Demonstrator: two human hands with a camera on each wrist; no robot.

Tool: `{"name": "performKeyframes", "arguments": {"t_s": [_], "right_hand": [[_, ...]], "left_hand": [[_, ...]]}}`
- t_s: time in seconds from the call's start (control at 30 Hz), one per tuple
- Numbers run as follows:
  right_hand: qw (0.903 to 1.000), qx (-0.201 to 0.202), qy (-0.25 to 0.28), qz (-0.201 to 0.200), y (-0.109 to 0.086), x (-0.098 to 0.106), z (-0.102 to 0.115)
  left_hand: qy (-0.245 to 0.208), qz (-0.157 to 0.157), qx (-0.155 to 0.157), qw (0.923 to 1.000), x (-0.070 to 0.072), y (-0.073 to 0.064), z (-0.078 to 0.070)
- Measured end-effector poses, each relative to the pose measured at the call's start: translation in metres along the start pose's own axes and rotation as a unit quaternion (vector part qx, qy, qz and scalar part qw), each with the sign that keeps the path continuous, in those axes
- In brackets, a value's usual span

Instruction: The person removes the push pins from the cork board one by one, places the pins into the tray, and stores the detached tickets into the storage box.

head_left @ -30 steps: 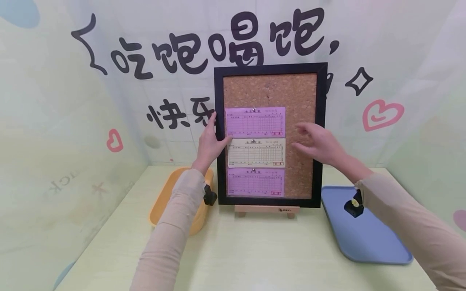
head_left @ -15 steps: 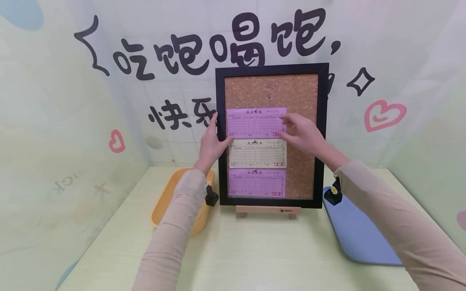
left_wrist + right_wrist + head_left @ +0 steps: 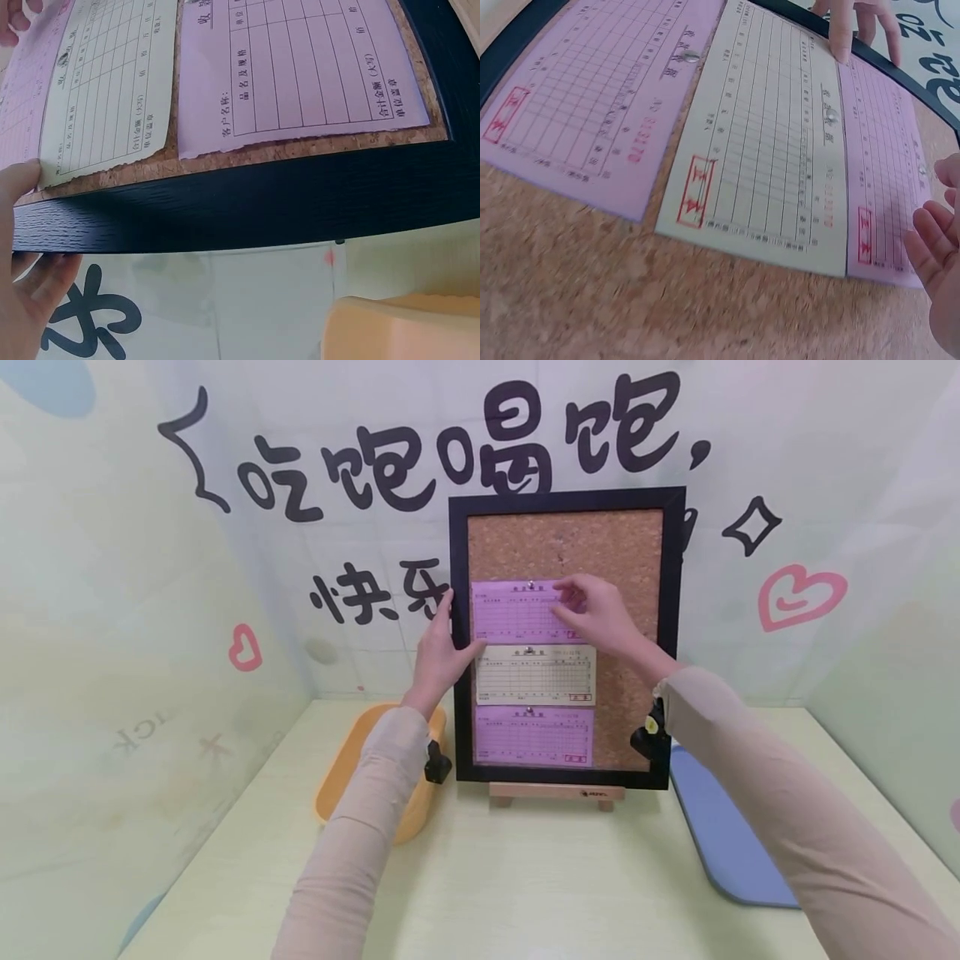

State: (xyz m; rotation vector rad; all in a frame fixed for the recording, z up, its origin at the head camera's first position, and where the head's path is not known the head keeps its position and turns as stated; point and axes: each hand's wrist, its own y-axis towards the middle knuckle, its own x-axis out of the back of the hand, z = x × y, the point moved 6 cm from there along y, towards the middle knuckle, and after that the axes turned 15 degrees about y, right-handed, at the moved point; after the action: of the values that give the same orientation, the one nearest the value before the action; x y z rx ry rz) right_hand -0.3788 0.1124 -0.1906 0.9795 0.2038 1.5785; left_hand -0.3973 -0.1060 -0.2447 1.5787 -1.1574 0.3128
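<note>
A framed cork board (image 3: 628, 718) stands upright, with three printed receipt slips pinned one above another. The upper slip (image 3: 502, 614) and lower slip (image 3: 532, 739) are pink, and the middle slip (image 3: 536, 677) is cream. My left hand (image 3: 437, 660) grips the board's left frame edge, thumb in front and fingers behind, as the left wrist view shows. Bent loosely with nothing visible in it, my right hand (image 3: 603, 614) is over the right part of the upper slip. Its fingertips are just right of that slip's push pin (image 3: 531, 585). In the right wrist view its fingers (image 3: 934, 232) overlap the slip's edge.
A small wooden easel (image 3: 558, 792) supports the board on the table. To the left is a yellow-orange basin (image 3: 345, 764), partly behind my left sleeve. A blue tray (image 3: 731, 827) lies to the right, partly under my right forearm. A lettered wall stands behind.
My right hand has moved left from the bare cork beside the slips to the upper pink slip, close to its pin. My left hand keeps holding the frame.
</note>
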Motion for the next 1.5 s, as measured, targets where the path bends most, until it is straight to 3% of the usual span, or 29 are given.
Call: {"name": "performKeyframes", "arguments": {"t_s": [0.43,1.03,1.5], "right_hand": [[0.9979,-0.021,-0.029,-0.053,0.025,-0.018,-0.003],[0.9856,-0.031,-0.091,-0.14,0.03,-0.025,-0.002],[0.9825,-0.075,-0.102,-0.137,0.031,-0.026,-0.003]], "left_hand": [[-0.005,0.004,0.004,1.0,0.002,-0.001,-0.001],[-0.006,-0.005,0.003,1.0,0.001,-0.001,0.0],[-0.005,-0.009,0.001,0.9999,-0.002,-0.001,0.001]]}}
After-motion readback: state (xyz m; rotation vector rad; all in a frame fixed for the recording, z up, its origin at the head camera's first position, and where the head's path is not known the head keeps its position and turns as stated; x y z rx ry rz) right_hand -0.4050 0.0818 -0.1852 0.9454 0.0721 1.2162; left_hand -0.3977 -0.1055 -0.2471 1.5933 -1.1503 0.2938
